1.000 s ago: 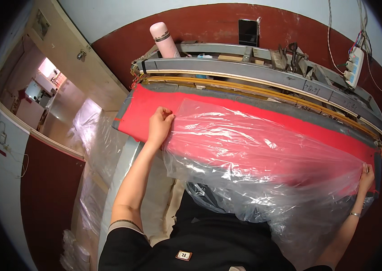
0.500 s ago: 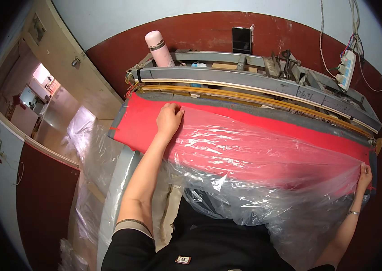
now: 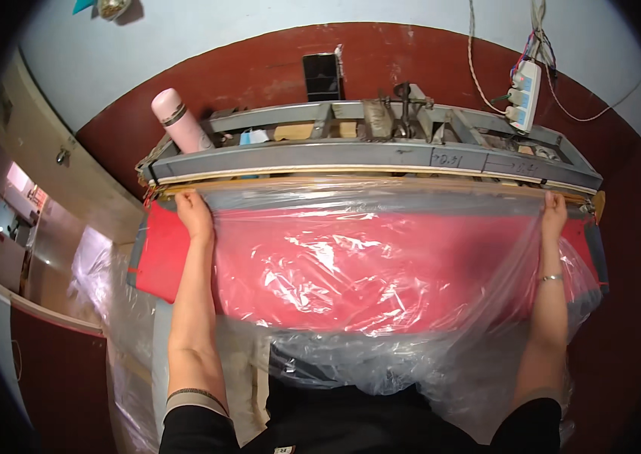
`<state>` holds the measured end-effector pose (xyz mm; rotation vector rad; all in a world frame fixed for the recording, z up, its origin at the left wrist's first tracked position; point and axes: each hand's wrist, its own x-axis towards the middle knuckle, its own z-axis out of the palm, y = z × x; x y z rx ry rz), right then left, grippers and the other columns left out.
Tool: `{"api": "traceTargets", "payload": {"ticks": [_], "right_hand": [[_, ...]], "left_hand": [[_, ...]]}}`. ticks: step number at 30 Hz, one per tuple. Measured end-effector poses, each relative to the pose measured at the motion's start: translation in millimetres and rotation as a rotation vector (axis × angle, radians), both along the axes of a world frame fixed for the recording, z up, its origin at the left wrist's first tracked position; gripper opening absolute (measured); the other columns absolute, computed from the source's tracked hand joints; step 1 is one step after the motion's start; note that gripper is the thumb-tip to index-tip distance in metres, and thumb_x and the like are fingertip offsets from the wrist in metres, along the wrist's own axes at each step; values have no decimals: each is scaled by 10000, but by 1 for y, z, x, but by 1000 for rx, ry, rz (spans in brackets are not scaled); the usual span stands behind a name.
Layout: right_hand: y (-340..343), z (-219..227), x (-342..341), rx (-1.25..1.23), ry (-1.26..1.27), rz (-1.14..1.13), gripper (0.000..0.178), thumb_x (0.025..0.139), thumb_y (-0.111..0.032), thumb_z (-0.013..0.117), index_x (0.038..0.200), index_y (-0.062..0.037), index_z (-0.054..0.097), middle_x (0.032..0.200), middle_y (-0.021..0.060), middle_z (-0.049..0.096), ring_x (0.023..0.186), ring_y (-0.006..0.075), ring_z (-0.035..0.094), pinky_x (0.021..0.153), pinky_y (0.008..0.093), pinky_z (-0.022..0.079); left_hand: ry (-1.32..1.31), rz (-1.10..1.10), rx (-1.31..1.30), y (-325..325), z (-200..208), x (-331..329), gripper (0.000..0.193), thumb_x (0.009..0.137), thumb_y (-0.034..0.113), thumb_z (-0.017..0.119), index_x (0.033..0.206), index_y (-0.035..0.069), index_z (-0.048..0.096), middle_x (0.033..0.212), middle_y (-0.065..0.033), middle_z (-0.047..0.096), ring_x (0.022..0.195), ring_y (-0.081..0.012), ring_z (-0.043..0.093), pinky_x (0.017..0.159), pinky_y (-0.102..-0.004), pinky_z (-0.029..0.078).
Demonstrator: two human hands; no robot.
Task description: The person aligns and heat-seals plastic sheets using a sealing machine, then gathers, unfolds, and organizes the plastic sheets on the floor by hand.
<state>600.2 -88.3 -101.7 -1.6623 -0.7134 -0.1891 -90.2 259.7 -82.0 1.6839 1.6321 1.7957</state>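
Observation:
A clear plastic film (image 3: 366, 284) is stretched across a red padded surface (image 3: 161, 250), with loose folds hanging off the near edge toward my body. My left hand (image 3: 194, 216) is closed on the film's far edge near the left end. Toward the right end, my right hand (image 3: 554, 216) pinches the same edge. Between them the edge runs fairly taut, over the grey strip (image 3: 597, 253) bordering the red cloth and close to a long yellowish bar (image 3: 260, 184). Both arms reach forward, roughly parallel.
Behind the bar stands a grey metal frame (image 3: 297, 158) with a pink bottle (image 3: 182, 121), clamps and tools on it. A power strip (image 3: 523, 97) with cables hangs at the right. More crumpled plastic (image 3: 97, 265) lies at the left, by an open door (image 3: 48, 121).
Both hands have moved to the far side, drawing the film's edge over the red surface to the grey border. My right hand has come up from the near right corner; the view has shifted right.

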Motion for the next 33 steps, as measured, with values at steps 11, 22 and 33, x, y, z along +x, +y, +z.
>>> {"api": "traceTargets", "payload": {"ticks": [11,22,33], "right_hand": [[15,8,-10,-19,-104,-238,145,816,-146,598,806,-26,518,669,-12,494,580,56,417,531,194,343],[-46,62,-40,35,-145,-117,294,893,-263,534,1042,-9,539,900,62,590,836,142,555,797,264,420],[-429,-188,-91,-592,458,-760,302,890,-195,507,1119,0,536,1036,113,583,936,195,554,851,299,429]], "left_hand": [[-139,46,-55,26,-2,-11,93,812,99,508,841,14,485,732,-36,500,635,-111,448,601,-240,401],[-222,-421,-356,-12,29,-44,103,821,117,531,896,92,465,725,43,443,646,-33,388,566,-173,323],[320,-469,-375,-260,-26,-51,361,828,138,551,1142,-31,491,1090,-145,545,983,-252,517,859,-355,399]]}}
